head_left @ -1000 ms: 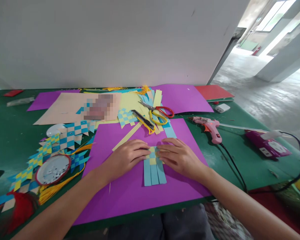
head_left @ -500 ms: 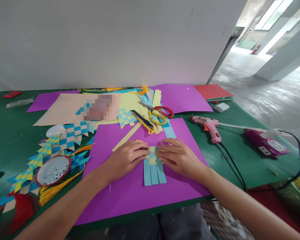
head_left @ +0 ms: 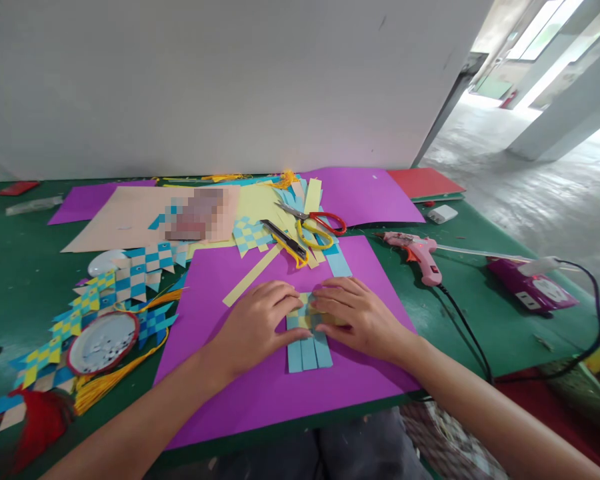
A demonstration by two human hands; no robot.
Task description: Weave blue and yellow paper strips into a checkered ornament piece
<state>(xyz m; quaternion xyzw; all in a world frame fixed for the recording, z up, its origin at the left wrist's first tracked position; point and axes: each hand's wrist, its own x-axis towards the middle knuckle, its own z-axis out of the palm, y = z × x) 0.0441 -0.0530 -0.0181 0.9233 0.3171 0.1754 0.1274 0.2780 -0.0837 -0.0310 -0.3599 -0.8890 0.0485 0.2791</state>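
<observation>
A small weave of light blue and yellow paper strips (head_left: 309,353) lies flat on a purple sheet (head_left: 260,393), its blue ends fanning toward me. At its left edge, my left hand (head_left: 263,320) has its fingers and thumb closed on the woven part. My right hand (head_left: 363,313) grips the weave from the right, with curled fingers over its upper area. Between the two hands part of the checkered pattern is covered. A loose yellow strip (head_left: 253,275) rests beyond my left hand. Further back lie a utility knife (head_left: 286,244) and scissors (head_left: 313,220).
A pink glue gun (head_left: 416,252) lies at right, its cord running to a purple power strip (head_left: 530,287). Checkered paper fish (head_left: 137,272), a red-rimmed lid (head_left: 103,343) and a yellow tassel (head_left: 97,393) crowd the left. A white wall (head_left: 205,87) stands behind the table.
My left thumb has moved right, onto the blue strips below the weave. My right fingers have shifted slightly in over it. The weave stays in nearly the same place.
</observation>
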